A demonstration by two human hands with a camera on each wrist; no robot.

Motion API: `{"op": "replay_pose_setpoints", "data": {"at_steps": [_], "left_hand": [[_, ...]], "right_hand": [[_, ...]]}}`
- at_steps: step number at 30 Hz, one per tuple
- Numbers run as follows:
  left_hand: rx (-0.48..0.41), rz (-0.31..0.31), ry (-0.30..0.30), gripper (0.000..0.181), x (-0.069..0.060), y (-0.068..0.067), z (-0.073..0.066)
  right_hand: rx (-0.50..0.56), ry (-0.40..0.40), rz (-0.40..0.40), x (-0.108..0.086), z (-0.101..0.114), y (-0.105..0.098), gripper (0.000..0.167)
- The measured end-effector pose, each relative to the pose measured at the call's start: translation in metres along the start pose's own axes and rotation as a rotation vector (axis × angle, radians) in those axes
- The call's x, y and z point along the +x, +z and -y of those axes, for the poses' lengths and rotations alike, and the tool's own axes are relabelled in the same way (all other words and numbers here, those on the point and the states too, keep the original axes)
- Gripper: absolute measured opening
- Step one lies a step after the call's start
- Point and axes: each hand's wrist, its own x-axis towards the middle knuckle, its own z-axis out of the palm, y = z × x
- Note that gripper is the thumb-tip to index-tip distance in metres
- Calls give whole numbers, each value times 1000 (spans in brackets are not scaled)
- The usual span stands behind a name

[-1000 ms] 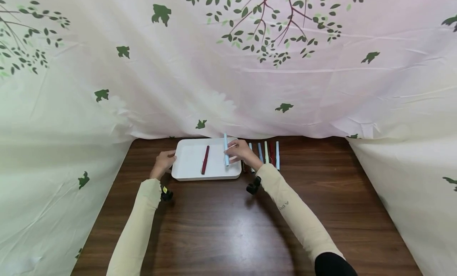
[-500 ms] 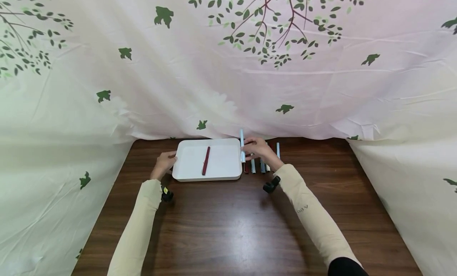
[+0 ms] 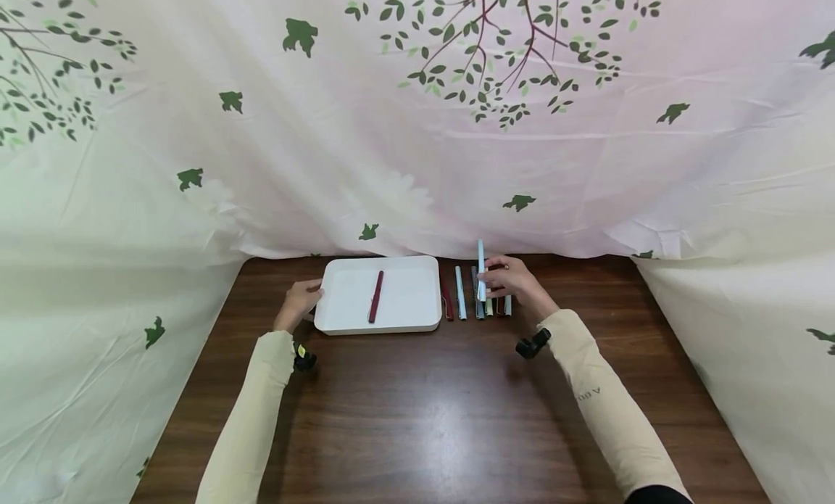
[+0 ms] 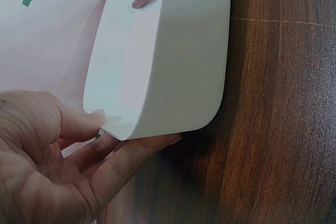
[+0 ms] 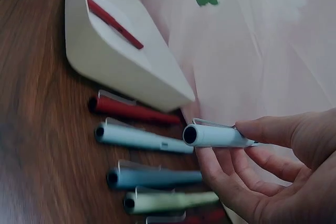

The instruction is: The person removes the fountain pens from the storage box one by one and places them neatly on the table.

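Note:
My left hand holds the left end of a white tray, thumb at the rim and fingers against the outside in the left wrist view. One dark red pen lies inside the tray. Between thumb and fingers my right hand pinches a light blue clip pen, raised above a row of pens right of the tray. In the right wrist view that row has a red pen, a light blue pen, a darker blue pen and a pale green pen. My right hand partly covers the row's right part in the head view.
The dark wooden table carries everything. A pale curtain with leaf prints hangs directly behind the tray and pens, and more cloth borders both sides. Each wrist wears a small black camera, one on the right wrist.
My right hand has moved right with the light blue pen, from over the tray to above the pen row. My left hand stays on the tray, where the red pen lies unmoved.

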Motion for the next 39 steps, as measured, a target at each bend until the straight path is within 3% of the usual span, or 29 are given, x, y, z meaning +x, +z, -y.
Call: {"op": "replay_pose_setpoints", "data": {"at_steps": [6,20,31,39], "left_hand": [[6,-13,-1,51,-2,0,2],[1,-13,-11,51,-2,0,-1],[4,-17,-22,51,-3,-1,-3],[7,-19,-9,50,-2,1,-1]], "right_hand": [[-9,48,-39,-2,-13,-22,50],[-68,19,-122,-11,-34,-62,50],[-173,61,-165,-6,-54,-60,40],[-277,62,-185,-4,-56,-57,39]]}}
